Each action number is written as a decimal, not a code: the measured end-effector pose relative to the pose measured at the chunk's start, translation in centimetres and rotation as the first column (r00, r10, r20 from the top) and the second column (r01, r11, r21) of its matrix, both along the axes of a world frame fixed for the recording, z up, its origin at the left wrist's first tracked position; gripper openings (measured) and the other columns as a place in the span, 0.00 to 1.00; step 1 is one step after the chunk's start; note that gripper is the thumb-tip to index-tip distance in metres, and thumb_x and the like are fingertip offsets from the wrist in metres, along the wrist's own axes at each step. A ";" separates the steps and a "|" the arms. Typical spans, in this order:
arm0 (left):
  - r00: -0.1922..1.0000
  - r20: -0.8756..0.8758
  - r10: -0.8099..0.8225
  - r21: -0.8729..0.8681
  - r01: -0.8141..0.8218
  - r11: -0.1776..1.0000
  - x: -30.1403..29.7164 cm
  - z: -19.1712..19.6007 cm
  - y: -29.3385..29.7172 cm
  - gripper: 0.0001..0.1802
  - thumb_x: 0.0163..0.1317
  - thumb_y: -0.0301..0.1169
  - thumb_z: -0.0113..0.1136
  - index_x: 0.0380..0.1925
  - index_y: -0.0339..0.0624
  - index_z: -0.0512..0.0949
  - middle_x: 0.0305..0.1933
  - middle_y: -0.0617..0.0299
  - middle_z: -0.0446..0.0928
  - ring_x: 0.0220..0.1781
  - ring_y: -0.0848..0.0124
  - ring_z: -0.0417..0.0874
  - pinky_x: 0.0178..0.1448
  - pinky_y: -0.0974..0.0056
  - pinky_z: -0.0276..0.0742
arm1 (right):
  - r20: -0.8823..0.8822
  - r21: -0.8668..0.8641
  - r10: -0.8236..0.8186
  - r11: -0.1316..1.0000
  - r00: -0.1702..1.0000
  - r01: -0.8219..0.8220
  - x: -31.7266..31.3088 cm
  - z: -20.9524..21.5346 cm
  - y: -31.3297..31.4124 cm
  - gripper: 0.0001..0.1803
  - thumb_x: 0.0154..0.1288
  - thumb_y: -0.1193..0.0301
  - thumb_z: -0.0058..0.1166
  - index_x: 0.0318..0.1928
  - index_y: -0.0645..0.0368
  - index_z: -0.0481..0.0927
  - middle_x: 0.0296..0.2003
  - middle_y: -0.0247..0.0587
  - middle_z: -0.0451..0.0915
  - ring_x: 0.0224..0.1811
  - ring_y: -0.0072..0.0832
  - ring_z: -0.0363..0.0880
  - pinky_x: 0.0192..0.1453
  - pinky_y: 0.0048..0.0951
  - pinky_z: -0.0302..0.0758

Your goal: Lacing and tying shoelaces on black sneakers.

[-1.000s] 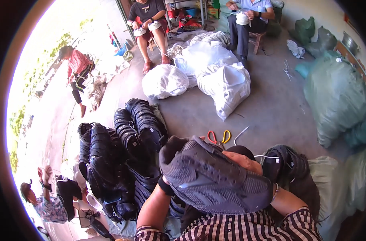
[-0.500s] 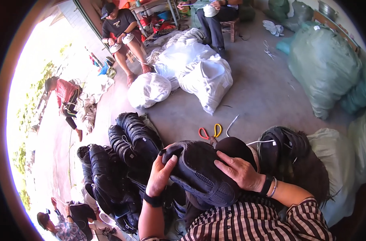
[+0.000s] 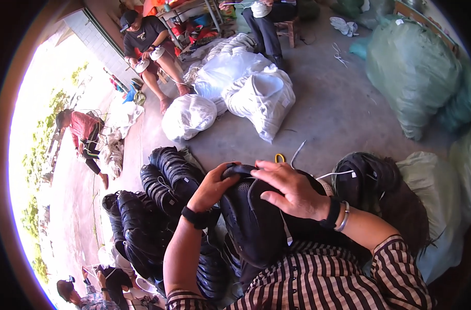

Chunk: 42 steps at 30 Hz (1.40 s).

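Note:
On my lap is a black shoe upper, tilted toward me, with a mesh patch near its top. My left hand is closed around its upper left edge, thumb on the near side. My right hand lies over the top of it with fingers stretched and thumb apart; its fingertips are close to the same edge. A narrow pale strip hangs down the dark material below my right hand. Beyond my hands, a yellow scissor handle shows; the rest of that tool is hidden.
Stacks of nested black shoe uppers stand at my left. More dark shoe uppers lie at my right, beside a pale sack. White bags sit on the floor ahead, with a large green sack far right. Several people sit working nearby.
The shoe upper has been turned, so its mesh side panel no longer faces up. My right hand has moved left to its top edge. The red scissor handle is now hidden.

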<state>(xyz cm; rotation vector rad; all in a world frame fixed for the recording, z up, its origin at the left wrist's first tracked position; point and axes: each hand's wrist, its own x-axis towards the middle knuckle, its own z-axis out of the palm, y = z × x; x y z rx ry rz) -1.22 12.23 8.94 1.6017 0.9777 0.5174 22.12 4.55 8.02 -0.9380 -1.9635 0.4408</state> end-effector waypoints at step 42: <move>0.963 -0.204 0.178 0.389 -0.088 0.917 2.4 -6.3 -8.8 0.64 0.43 0.45 0.72 0.70 0.34 0.39 0.70 0.41 0.50 0.72 0.52 0.54 0.72 0.56 0.53 | 0.423 -0.576 0.318 0.818 0.848 -0.020 4.8 -1.9 4.9 0.12 0.52 0.64 0.61 0.27 0.61 0.77 0.34 0.47 0.75 0.43 0.44 0.74 0.46 0.40 0.71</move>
